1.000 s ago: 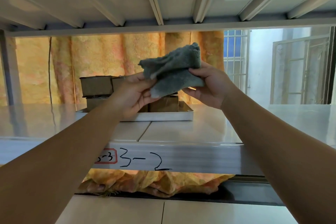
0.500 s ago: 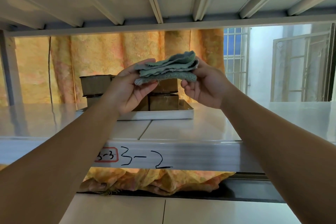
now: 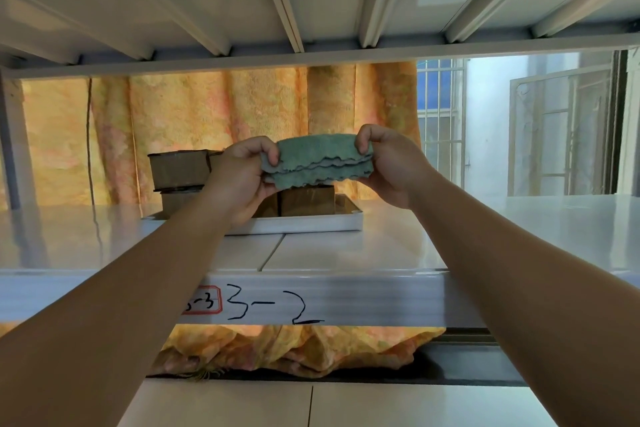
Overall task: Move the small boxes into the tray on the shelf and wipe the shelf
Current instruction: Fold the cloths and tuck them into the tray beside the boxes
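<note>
While boxes (image 3: 178,168) sit in the tray (image 3: 311,224) on the shelf (image 3: 346,250), my left hand (image 3: 242,173) and right hand (image 3: 388,163) each pinch an end of the folded cloth (image 3: 317,163).

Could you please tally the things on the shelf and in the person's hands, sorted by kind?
Small boxes: 5 showing, others may be hidden
Tray: 1
Green cloth: 1
Total: 7
</note>
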Tool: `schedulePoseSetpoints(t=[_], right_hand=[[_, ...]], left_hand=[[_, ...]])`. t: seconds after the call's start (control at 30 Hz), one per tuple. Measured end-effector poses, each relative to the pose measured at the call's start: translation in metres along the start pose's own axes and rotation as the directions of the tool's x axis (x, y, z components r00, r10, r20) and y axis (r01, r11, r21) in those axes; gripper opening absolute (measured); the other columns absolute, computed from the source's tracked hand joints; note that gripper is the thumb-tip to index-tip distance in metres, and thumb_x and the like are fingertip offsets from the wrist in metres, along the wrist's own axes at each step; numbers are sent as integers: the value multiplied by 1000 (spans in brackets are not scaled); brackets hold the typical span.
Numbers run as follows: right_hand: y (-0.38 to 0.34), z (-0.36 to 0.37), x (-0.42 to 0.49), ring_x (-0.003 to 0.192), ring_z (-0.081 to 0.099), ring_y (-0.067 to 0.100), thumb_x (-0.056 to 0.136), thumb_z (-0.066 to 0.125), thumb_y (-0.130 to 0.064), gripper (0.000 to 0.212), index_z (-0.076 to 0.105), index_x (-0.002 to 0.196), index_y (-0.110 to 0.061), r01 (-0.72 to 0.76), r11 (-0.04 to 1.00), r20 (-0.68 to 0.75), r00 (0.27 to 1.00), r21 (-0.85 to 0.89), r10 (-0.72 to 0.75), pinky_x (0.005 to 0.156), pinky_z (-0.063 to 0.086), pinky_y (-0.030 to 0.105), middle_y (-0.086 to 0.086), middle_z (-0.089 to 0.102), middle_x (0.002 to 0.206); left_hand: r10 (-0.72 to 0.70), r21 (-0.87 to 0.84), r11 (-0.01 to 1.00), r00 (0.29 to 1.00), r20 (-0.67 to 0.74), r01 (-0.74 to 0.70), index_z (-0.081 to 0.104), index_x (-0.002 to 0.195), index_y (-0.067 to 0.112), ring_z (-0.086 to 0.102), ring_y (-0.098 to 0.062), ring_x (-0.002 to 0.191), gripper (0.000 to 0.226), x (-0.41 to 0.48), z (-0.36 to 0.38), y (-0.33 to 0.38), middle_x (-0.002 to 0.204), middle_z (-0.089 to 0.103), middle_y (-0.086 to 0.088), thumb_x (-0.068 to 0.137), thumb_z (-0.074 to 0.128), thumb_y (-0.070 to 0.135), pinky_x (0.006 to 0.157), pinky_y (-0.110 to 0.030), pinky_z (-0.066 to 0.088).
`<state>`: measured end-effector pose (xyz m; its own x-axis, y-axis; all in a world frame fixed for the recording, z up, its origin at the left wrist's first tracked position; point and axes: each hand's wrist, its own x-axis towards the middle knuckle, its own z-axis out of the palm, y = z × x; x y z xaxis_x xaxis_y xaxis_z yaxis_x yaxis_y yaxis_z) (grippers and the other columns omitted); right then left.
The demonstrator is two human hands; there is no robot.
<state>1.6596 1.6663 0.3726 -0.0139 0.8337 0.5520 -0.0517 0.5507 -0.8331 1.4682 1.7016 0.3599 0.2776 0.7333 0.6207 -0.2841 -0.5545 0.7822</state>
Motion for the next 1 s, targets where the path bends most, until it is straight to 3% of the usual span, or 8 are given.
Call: schedulePoseSetpoints(t=[0.17, 0.3, 0.5, 0.57, 0.67, 0.77, 0.87, 1.0], right_hand=[[0, -3, 3, 82, 62, 32, 78, 21, 21, 56, 48, 46, -16, 22, 1000, -20, 1000, 3, -22, 58, 50, 28, 17, 60, 88], [4, -1, 0, 75, 62, 26, 76, 20, 23, 48, 51, 54, -7, 37, 923, 13, 999, -384, -35, 51, 51, 20, 13, 60, 80], [11, 1, 0, 79, 68, 28, 83, 26, 15, 49, 65, 64, -8, -97, 833, 14, 992, -544, 125, 67, 61, 34, 12, 67, 89], [12, 2, 2, 80, 66, 27, 83, 35, 9, 37, 67, 69, -2, -138, 822, 3, 986, -552, 167, 75, 59, 37, 12, 66, 86], [15, 2, 4, 82, 57, 26, 83, 55, -7, 22, 63, 86, 13, -127, 812, 6, 987, -570, 159, 91, 50, 50, 16, 60, 86], [17, 0, 4, 81, 55, 25, 85, 64, -27, 23, 65, 84, -3, -94, 777, 36, 988, -623, 148, 83, 51, 42, 14, 59, 85], [19, 0, 1, 74, 58, 19, 86, 66, -21, 18, 67, 90, -3, -86, 741, 47, 986, -666, 157, 74, 54, 31, 8, 63, 84], [19, 1, -1, 62, 48, 10, 86, 65, -9, 3, 67, 88, -9, -33, 632, 64, 989, -774, 130, 50, 40, 11, -2, 54, 76]], left_hand=[[22, -13, 1000, 999, -39, -22, 53, 39, 17, 65, -22, 84, 67, 4, 1, -1, 88, 62, -12, 89, 29, -20, 62, -22, 59], [3, 182, 983, 993, -114, 18, 53, 49, 11, 59, -21, 76, 53, 4, -1, -3, 84, 58, -11, 86, 29, -17, 52, -18, 55], [-53, 259, 961, 985, -166, 95, 52, 69, 17, 62, -28, 89, 21, 6, -4, -11, 90, 60, -11, 87, 61, 24, 74, -36, 57], [-8, 454, 888, 989, -145, 74, 48, 79, 26, 61, -27, 91, 23, 5, -7, -14, 95, 57, -11, 82, 71, 25, 78, -41, 55], [25, 574, 818, 992, -123, 51, 47, 103, 25, 57, -14, 83, 32, 6, -6, -16, 96, 51, -2, 83, 70, 14, 65, -23, 51], [34, 695, 718, 996, -82, 33, 53, 105, 23, 52, -6, 78, 24, 4, -5, -17, 98, 51, 2, 86, 67, 17, 61, -17, 43], [55, 814, 580, 997, -47, 6, 61, 105, 20, 50, -9, 86, 19, 3, -5, -19, 108, 56, 0, 87, 66, 20, 63, -15, 37], [63, 926, 377, 998, 1, -25, 65, 121, 16, 52, -21, 113, 35, 2, -1, -17, 126, 57, -6, 87, 65, 26, 89, -24, 35]])
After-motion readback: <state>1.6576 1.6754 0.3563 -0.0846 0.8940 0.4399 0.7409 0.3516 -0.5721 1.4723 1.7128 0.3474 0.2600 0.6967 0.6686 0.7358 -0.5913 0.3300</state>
